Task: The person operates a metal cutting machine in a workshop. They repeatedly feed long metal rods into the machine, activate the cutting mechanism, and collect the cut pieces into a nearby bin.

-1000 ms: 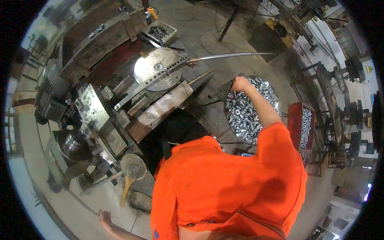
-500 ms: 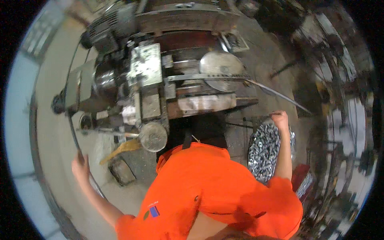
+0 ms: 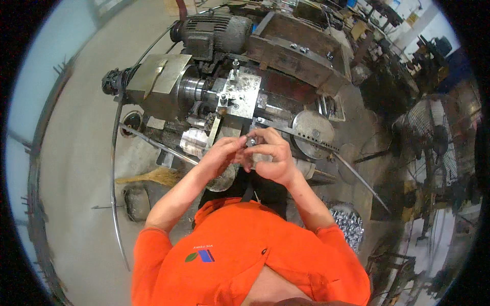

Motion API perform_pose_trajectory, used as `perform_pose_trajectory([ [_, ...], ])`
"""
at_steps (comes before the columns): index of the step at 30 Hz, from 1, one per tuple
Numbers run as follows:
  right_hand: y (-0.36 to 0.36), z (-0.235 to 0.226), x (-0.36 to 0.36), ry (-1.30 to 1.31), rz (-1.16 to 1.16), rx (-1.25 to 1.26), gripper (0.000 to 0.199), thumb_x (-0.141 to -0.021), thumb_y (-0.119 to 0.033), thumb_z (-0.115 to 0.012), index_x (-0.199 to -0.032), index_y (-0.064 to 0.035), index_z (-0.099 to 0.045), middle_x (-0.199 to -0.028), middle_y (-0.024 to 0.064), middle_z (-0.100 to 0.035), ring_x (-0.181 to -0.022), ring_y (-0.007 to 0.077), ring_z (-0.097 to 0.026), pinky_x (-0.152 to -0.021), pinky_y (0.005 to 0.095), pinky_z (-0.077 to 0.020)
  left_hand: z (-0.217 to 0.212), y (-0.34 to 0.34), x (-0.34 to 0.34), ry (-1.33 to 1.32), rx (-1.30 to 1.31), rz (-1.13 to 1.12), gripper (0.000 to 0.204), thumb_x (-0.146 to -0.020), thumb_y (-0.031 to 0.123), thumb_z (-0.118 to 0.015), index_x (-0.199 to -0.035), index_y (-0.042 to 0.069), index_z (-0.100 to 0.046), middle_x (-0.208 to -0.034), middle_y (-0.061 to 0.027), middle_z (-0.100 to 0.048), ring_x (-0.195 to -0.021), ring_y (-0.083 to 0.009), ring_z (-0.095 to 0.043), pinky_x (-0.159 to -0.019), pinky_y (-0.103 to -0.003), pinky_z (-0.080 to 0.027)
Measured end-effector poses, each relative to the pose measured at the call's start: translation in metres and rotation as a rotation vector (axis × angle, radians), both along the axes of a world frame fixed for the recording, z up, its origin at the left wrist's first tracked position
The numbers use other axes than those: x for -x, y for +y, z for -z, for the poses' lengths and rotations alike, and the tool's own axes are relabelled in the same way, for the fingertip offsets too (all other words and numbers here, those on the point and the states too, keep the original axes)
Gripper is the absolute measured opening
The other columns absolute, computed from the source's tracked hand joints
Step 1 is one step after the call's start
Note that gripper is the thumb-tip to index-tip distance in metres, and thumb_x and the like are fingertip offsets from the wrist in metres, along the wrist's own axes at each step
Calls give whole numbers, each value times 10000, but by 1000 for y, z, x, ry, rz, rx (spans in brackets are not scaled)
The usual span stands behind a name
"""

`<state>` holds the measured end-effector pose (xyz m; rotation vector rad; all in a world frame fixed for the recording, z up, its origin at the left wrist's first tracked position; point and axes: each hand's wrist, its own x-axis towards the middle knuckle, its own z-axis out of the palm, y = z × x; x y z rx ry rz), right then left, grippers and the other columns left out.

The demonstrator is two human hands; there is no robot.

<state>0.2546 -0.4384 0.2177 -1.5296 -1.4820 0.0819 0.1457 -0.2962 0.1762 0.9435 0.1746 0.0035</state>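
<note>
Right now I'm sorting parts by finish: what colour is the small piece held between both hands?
Silvery grey metal small piece, clearest in the head view.

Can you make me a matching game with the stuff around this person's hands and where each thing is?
1 small metal part
2 broom
3 heap of shiny metal pieces
4 fan

a far right
b floor, left of the arms
c between both hands' fingertips
d low, beside the right elbow

Pairs: 1-c, 2-b, 3-d, 4-a
</note>
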Motion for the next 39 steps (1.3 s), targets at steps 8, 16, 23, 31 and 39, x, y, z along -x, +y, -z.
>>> perform_pose_trajectory([
  [8,31,13,3,-141,-119,133,235,-539,-133,-608,-753,-46,-651,-1001,187,-576,-873,346,-553,-768,393,-466,-13,35,15,153,-791,-53,256,-850,213,-593,-752,-22,-612,-620,-24,-585,-512,-87,-534,-484,-243,-430],
  [16,137,3,-39,-419,-199,198,214,-557,-159,-612,-724,-42,-675,-1045,192,-574,-939,336,-549,-805,382,-458,-54,116,93,236,-1218,-202,315,-839,240,-587,-1024,-15,-588,-789,-95,-645,-718,-152,-598,-638,-303,-473],
  [23,220,41,-74,-384,33,624,222,-529,-134,-579,-697,-20,-671,-734,207,-611,-732,345,-607,-677,379,-485,-10,176,278,1021,-1984,-522,285,-770,257,-627,-921,19,-581,-676,-168,-592,-661,-328,-589,-587,-427,-446],
  [31,238,17,-57,-62,40,688,268,-543,-205,-644,-675,28,-634,-719,241,-609,-688,364,-623,-660,389,-509,35,141,301,1124,-1296,-809,310,-781,261,-619,-819,-44,-582,-745,-220,-605,-727,-385,-587,-619,-423,-452],
  [39,236,30,-50,-41,250,644,304,-562,-261,-601,-668,24,-623,-659,223,-590,-644,353,-600,-620,371,-469,70,186,319,1351,-1717,-597,279,-762,265,-601,-764,-14,-606,-698,-218,-604,-677,-377,-600,-632,-458,-476],
])
